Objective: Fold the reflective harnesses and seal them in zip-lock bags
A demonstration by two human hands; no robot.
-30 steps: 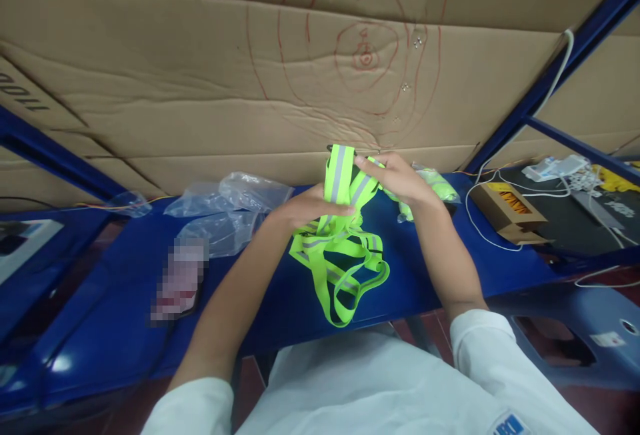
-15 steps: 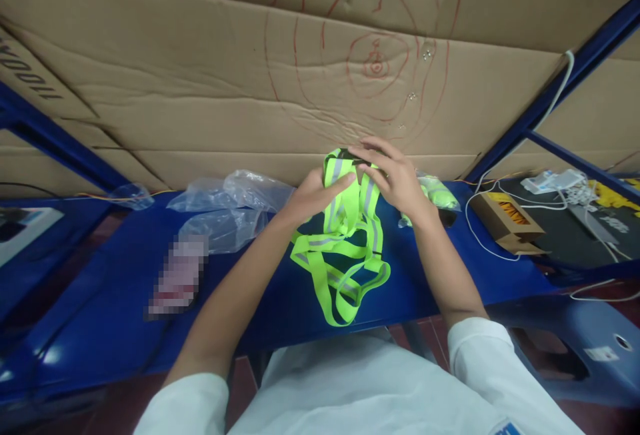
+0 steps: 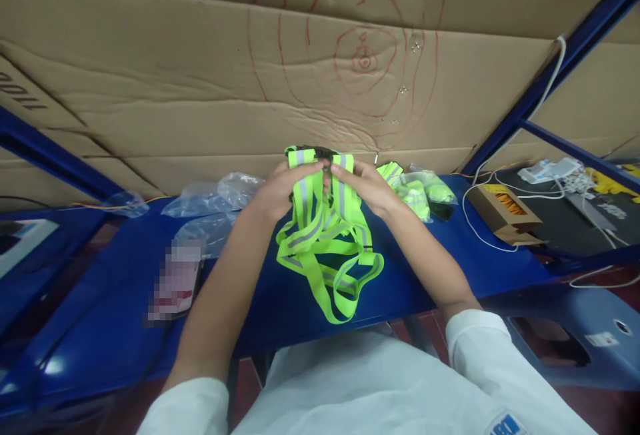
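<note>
A neon-yellow reflective harness (image 3: 309, 238) with grey stripes hangs from my two hands, its lower loops lying on the blue table. My left hand (image 3: 281, 188) is closed on the upper left strap, thumb laid across the front. On the other side, my right hand (image 3: 367, 185) grips the upper right strap, its thumb pointing inward. Between the hands, a dark buckle or band (image 3: 323, 151) runs across the top of the straps; its details are too small to make out.
Clear plastic bags (image 3: 210, 198) lie left of my hands, near a pixelated flat object (image 3: 175, 281). Bagged neon straps (image 3: 433, 187) rest to the right. Beyond stands an open cardboard box (image 3: 505, 211) beside a white cable. Cardboard (image 3: 200, 55) walls the back; a plastic stool (image 3: 575, 335) is at right.
My right hand has come down from the top of the harness to grip the right strap. The two straps are now spread apart, and my left hand has shifted left.
</note>
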